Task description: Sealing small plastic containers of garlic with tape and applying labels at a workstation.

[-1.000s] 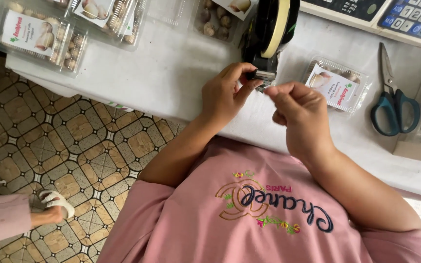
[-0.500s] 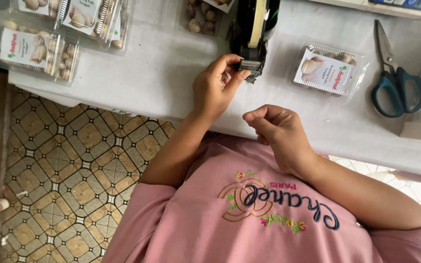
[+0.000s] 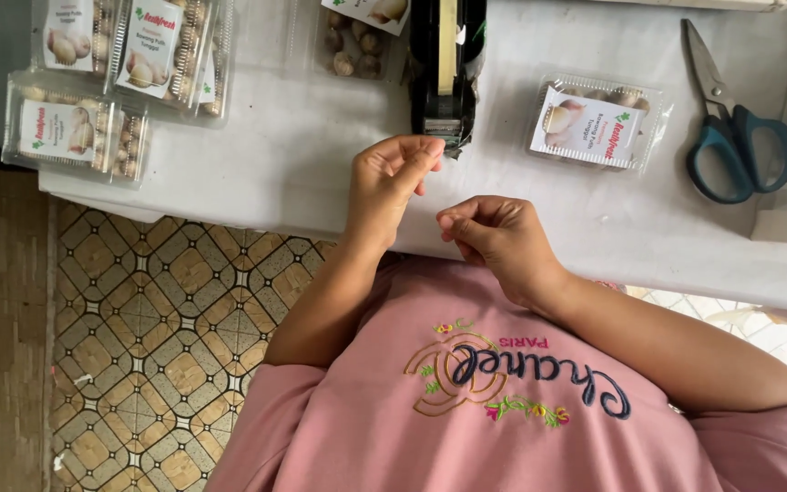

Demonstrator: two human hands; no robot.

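Tape dispenser (image 3: 446, 64), left hand (image 3: 389, 182) now off it, right hand (image 3: 494, 239) lower

The tape dispenser (image 3: 446, 64) was glossy black plastic; the clamshell box (image 3: 597, 122) just right of it was clear, shiny plastic under a matt paper label; the tabletop (image 3: 293, 155) looked smooth and matt white; the scissors (image 3: 730, 128) had bare metal blades and smooth teal plastic handles (far right).
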